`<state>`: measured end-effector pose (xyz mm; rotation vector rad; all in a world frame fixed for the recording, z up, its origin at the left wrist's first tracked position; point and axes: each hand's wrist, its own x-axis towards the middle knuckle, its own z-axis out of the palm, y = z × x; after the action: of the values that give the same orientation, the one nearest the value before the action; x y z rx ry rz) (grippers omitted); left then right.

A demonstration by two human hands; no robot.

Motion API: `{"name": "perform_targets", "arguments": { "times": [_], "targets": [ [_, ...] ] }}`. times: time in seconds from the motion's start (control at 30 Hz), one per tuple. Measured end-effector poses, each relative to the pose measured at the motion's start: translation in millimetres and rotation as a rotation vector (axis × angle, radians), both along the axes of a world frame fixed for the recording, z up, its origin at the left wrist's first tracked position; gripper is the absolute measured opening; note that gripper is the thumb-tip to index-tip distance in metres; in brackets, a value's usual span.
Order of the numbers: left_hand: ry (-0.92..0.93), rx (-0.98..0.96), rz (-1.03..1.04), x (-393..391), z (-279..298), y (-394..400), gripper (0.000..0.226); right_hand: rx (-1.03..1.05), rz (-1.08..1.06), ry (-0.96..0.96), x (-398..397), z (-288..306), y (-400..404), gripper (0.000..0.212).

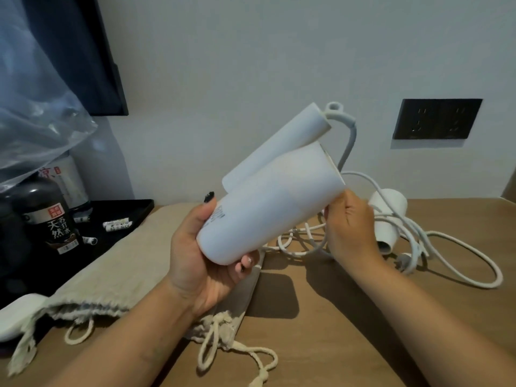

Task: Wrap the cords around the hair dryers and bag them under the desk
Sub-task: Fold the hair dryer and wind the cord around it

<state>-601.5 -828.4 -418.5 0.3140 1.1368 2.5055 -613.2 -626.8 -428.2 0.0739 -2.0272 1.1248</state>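
- The left hand gripped a white hair dryer around the lower end of its barrel, thumb on the near side and fingers curled under it, holding it up above the desk.
- The dryer was tilted, its wide open end pointing up and to the right, with its handle folded alongside the barrel and lying above it.
- A hanging loop stood at the end of the handle, and the cord came out there, bent down behind the barrel and ran to a loose tangle on the desk.
- The right hand was at the rim of the dryer's wide end, fingers curled and touching that rim; part of the cord passed just behind the hand, but I could not tell whether the fingers pinched it.
- A second white hair dryer lay on the desk to the right of that hand, near the wall, with its own cord spread in a wide loop and its plug lying on the wood.
- Two beige drawstring bags lay flat on the desk under and to the left of the left forearm, their cords trailing toward the near edge.
- A black tray sat at the left by the wall, carrying a dark bottle with a printed label and a few small packets.
- A black socket panel was set in the wall to the right.
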Motion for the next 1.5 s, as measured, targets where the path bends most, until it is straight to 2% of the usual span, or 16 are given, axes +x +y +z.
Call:
{"name": "perform_targets", "arguments": {
  "times": [0.1,0.17,0.3,0.4,0.53,0.6,0.67,0.7,0.8,0.93,1.03,1.1,1.17,1.3,1.37,1.5],
  "targets": [
    [-0.019,0.061,-0.066,0.0,-2.9,-1.1,0.042,0.482,-0.148,-0.301,-3.8,3.9,-10.5,0.012],
    [-0.035,0.127,-0.088,-1.5,-3.8,-3.5,0.055,0.742,-0.280,-0.411,-3.8,8.6,-23.2,0.028],
    [-0.061,0.189,0.037,-2.3,1.4,-5.6,0.052,0.828,-0.215,-0.468,-1.4,12.2,-52.7,0.041],
    [-0.006,0.166,0.153,-8.3,2.1,-9.4,0.047,0.960,-0.095,-0.454,7.1,5.4,-65.1,0.033],
    [0.112,0.062,0.265,-19.7,-0.5,-17.2,0.041,0.748,0.130,-0.422,17.6,5.8,-66.5,0.014],
    [0.192,0.007,0.300,-24.4,-2.0,-19.5,0.061,0.680,0.177,-0.419,17.7,7.2,-61.1,0.008],
    [0.301,-0.100,0.351,-26.8,-4.6,-18.4,0.090,0.628,0.211,-0.410,17.5,6.0,-56.1,0.012],
    [0.351,-0.164,0.387,-28.0,-7.1,-17.5,0.094,0.583,0.229,-0.417,17.5,5.2,-54.8,0.015],
    [0.441,-0.315,0.489,-29.9,-13.9,-16.7,0.075,0.395,0.328,-0.451,18.8,3.4,-51.7,0.024],
    [0.567,-0.538,0.613,-29.6,-15.9,-17.8,0.070,0.251,0.431,-0.445,16.8,6.3,-44.5,0.039],
    [0.610,-0.649,0.698,-26.7,-13.8,-15.1,0.066,0.000,0.461,-0.437,14.5,8.6,-40.2,0.040],
    [0.610,-0.701,0.710,-27.4,-16.4,-14.6,0.069,0.022,0.452,-0.450,16.3,9.1,-39.9,0.037],
    [0.546,-0.660,0.660,-28.8,-19.8,-14.2,0.072,0.196,0.444,-0.465,19.8,5.2,-42.6,0.029],
    [0.232,-0.167,0.386,-27.1,-17.1,-10.3,0.048,0.319,0.417,-0.403,23.4,1.5,-48.6,0.014],
    [0.136,-0.023,0.286,-23.6,-14.5,-6.5,0.037,0.337,0.410,-0.361,23.0,3.5,-50.3,0.013],
    [0.066,0.048,0.257,-20.5,-11.7,-5.5,0.037,0.446,0.400,-0.357,24.2,3.0,-51.4,0.010]
  ]
}}
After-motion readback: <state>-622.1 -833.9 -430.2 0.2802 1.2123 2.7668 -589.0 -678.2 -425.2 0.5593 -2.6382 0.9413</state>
